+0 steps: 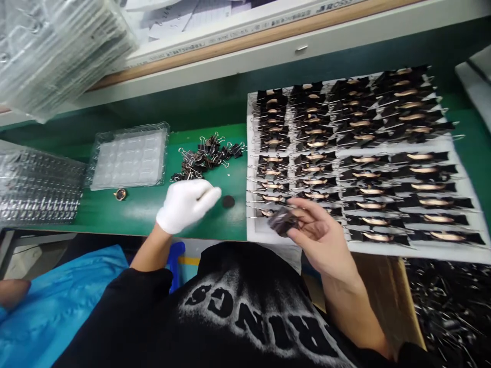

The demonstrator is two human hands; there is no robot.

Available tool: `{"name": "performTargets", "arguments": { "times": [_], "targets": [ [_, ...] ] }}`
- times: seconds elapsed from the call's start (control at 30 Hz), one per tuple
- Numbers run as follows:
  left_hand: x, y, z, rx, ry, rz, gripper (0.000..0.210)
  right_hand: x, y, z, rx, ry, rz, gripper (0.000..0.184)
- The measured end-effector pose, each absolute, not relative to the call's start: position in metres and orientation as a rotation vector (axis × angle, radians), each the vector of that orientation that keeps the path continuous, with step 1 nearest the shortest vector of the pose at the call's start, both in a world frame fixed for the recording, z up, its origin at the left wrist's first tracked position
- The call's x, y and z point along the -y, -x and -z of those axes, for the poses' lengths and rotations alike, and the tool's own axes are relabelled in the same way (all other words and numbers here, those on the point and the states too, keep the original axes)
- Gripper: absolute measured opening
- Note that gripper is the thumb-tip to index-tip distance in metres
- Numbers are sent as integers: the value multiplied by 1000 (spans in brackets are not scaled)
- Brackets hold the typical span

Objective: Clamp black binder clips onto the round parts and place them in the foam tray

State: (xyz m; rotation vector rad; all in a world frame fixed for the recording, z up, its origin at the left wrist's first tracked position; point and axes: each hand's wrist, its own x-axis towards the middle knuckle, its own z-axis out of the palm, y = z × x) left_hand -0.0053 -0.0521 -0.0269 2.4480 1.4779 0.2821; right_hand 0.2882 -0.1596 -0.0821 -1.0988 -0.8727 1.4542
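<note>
Currently, right hand [322, 234] grasping dark piece [281, 222] (blurred), gloved left hand [187, 205] curled, contents unclear, clip pile [207, 157] on far side.

We've got our L glove [187, 204] in soft matt cloth, tee [126, 306] in matt cloth w/ grainy print [251, 322]. Clips [209, 156]: smooth bodies, shiny metal wire handles [182, 150]; held pc [283, 221] too blurred to call. Tray [128, 158] + stack [40, 184]: clear glossy plastic. Bench [215, 230]: smooth, slight sheen. Slab [264, 234]: matt, foam-like. Disc [228, 201]: matt. Strip [230, 48]: smooth wood. Sheets [192, 18]: paper. Co-worker's garment [76, 291]: slick, creased cloth.
</note>
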Motion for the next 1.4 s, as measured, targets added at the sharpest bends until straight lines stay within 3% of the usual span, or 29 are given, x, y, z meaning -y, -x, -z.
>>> {"name": "performTargets", "arguments": {
  "times": [0.07,0.13,0.2,0.27,0.37,0.47,0.67,0.8,1.0,1.1,1.2,1.3,1.4],
  "targets": [
    [48,29,35,-1918,-2439,-342,54,161,-282,83,710,990,-1573,52],
    [47,48,47,-2142,-2443,-254,53,160,-274,83,649,937,-1684,42],
    [45,58,58,-2126,-2514,-102,47,158,-263,83,644,942,-1746,34],
    [43,60,67,-2101,-2568,11,42,155,-252,84,659,952,-1767,34],
    [34,58,76,-2156,-2511,114,52,151,-240,86,704,949,-1775,34],
    [23,56,81,-2079,-2451,113,44,150,-235,86,739,964,-1769,34],
    [6,57,71,-1827,-2358,-53,31,156,-239,91,732,1041,-1710,41],
    [-2,60,46,-1542,-2203,-293,33,161,-243,93,658,1059,-1680,52],
    [27,14,33,-1528,-1891,-810,35,158,-236,88,698,940,-1719,44],
    [63,-30,39,-1416,-1929,-1029,33,153,-227,86,736,923,-1639,56],
    [88,-60,43,-1210,-2079,-1025,31,151,-226,86,751,929,-1606,66],
    [88,-67,40,-1113,-2218,-928,29,153,-237,85,836,947,-1555,46],
    [75,-59,34,-1176,-2342,-556,36,157,-251,84,983,972,-1474,28]
  ]
}}
